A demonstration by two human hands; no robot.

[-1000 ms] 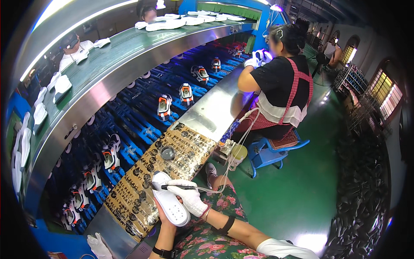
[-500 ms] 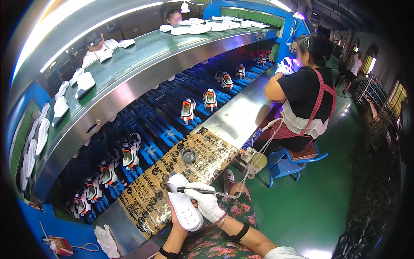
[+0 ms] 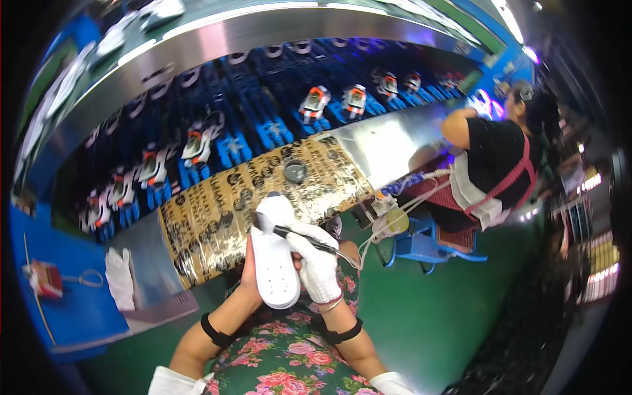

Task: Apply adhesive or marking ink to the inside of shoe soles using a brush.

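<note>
Gripping a white sole [image 3: 275, 263], the bare left hand [image 3: 251, 271] cups it from behind, fingers wrapped round its left edge, forearm rising from the lower edge with a black band near the elbow. The right hand [image 3: 318, 265], in a white knit glove, is closed around a thin dark-handled tool [image 3: 299, 237] held like a pen, its tip resting on the sole's upper end. That forearm also carries a black band.

The sole is smooth, pale and elongated, rounded at both ends, with rows of small holes across its lower half. It stands nearly upright between the two hands, above a lap covered in green cloth printed with pink flowers [image 3: 289, 355].

Just beyond the sole lies a mat [image 3: 217, 204] of tan paper covered in dense black marks, spread over a metal bench [image 3: 388, 141]. A small round dark pot [image 3: 295, 171] sits on the mat, above the sole. Beyond the mat run blue conveyor racks [image 3: 263, 125] holding white-and-orange shoes [image 3: 315, 104]. Left of the sole, a white glove [image 3: 120, 276] lies on the bench end, and further left a small red box [image 3: 45, 279] rests on a blue surface.

Right of the sole, well apart, a person [image 3: 500, 158] in a black top and red apron sits on a blue stool [image 3: 428, 243], facing the bench. The floor [image 3: 421, 316] is green.
</note>
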